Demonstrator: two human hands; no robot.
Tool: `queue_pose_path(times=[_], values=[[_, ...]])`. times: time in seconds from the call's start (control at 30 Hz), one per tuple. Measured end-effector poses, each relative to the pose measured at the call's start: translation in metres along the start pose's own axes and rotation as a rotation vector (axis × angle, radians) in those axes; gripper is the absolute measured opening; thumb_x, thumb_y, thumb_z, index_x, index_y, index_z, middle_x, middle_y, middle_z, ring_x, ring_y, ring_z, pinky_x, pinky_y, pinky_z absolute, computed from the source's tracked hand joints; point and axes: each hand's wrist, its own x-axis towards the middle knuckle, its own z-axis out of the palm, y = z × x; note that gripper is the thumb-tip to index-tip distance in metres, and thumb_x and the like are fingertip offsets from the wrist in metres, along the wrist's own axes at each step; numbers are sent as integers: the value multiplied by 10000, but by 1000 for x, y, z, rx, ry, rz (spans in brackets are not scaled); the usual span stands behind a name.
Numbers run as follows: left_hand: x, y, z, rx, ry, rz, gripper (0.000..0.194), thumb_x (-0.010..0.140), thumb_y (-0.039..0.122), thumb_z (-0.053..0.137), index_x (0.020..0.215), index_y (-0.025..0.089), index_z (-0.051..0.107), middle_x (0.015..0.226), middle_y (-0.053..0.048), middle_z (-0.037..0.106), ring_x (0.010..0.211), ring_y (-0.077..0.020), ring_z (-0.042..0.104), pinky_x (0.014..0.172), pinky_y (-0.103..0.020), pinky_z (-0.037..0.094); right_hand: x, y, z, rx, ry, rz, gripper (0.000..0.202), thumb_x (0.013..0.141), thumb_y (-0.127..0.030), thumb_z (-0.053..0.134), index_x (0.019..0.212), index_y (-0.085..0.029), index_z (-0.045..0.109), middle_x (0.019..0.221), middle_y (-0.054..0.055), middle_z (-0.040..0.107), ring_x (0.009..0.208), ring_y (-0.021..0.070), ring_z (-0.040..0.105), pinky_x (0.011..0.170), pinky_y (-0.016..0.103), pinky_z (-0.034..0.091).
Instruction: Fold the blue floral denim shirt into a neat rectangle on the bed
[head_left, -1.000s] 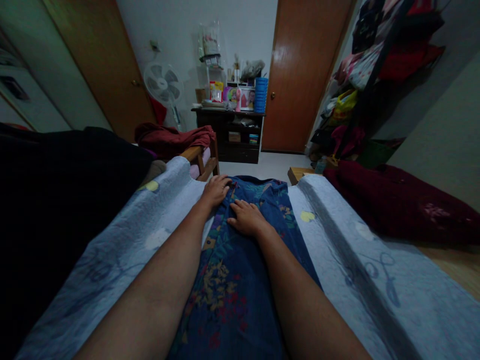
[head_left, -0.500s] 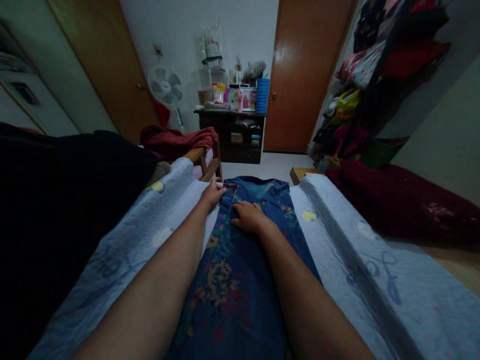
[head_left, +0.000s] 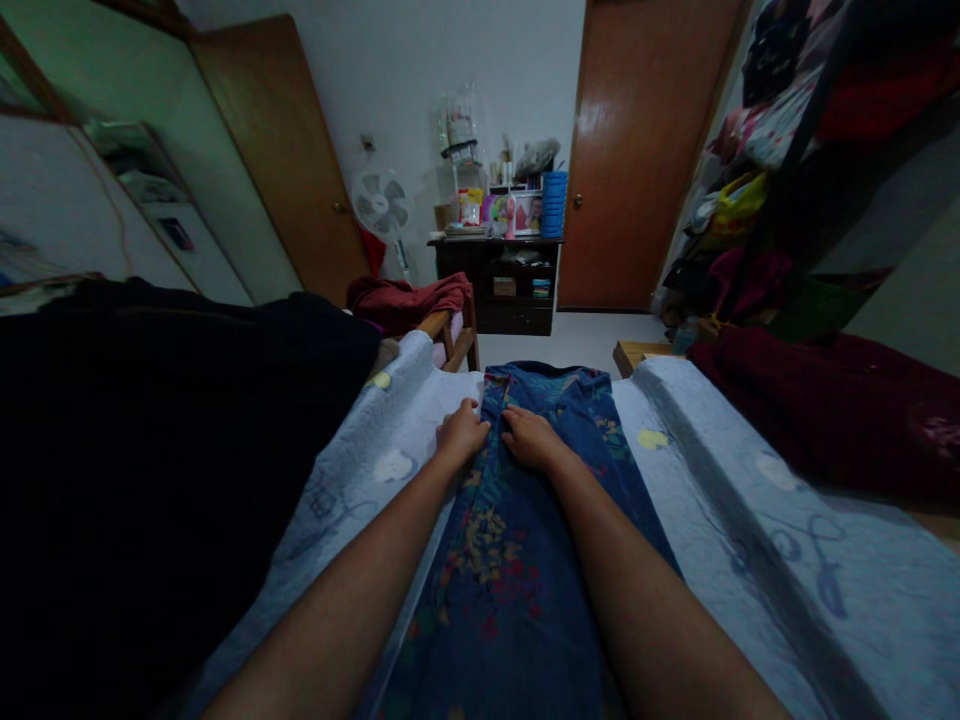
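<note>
A dark blue garment with a floral print [head_left: 555, 560] lies lengthwise on the bed, its darker curved edge at the far end. My left hand [head_left: 463, 432] is at the garment's left edge, below its far corner, fingers closed on the cloth. Close beside it, my right hand [head_left: 531, 438] rests on the upper part with its fingers bent and gripping the fabric. A narrow strip of cloth shows between the two hands. Both forearms reach forward, and the right one covers part of the garment.
A pale blue patterned sheet [head_left: 720, 470] covers the bed. Dark clothing [head_left: 172, 430] is heaped at left, and a maroon cloth [head_left: 817, 410] lies at right. Beyond the bed are a wooden chair [head_left: 466, 345], a fan [head_left: 381, 203], a dark cabinet [head_left: 495, 312] and a door [head_left: 645, 160].
My left hand has slid nearer to me along the garment's left edge. My right hand stays at about the same place on the cloth. The view has turned a little left.
</note>
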Motion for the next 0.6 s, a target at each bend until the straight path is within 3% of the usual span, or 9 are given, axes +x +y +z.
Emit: queue_pose_path(times=[0.17, 0.33, 0.5, 0.6], values=[[-52, 6, -8, 216, -12, 57, 226, 857, 315, 564, 1043, 192, 598, 1050, -104, 700, 980, -236, 650, 758, -285, 428, 0, -4, -5, -37, -3, 13, 500, 904, -254, 445, 1391, -149, 480, 1503, 129, 410, 1352, 278, 407, 1085, 426, 351], [-66, 2, -16, 184, -32, 3, 222, 905, 367, 489, 884, 202, 636, 935, -78, 721, 892, -218, 662, 689, -273, 405, 23, -6, -18, -44, 3, 57, 431, 869, -136, 416, 1238, -228, 618, 1281, 93, 630, 1185, 272, 562, 983, 396, 430], [-72, -2, -22, 154, -30, -36, 208, 893, 324, 485, 825, 204, 641, 866, -59, 721, 838, -202, 655, 649, -266, 375, 54, -3, -14, 12, 78, 15, 531, 883, -99, 372, 1398, -188, 468, 1474, 64, 465, 1345, 191, 416, 1103, 312, 319], [-77, -6, -25, 140, -46, -43, 166, 862, 307, 531, 781, 205, 633, 823, -42, 713, 797, -186, 644, 628, -256, 357, 63, 3, 0, 30, 62, 37, 535, 887, -120, 390, 1415, -184, 450, 1473, 65, 467, 1359, 201, 403, 1120, 330, 300]])
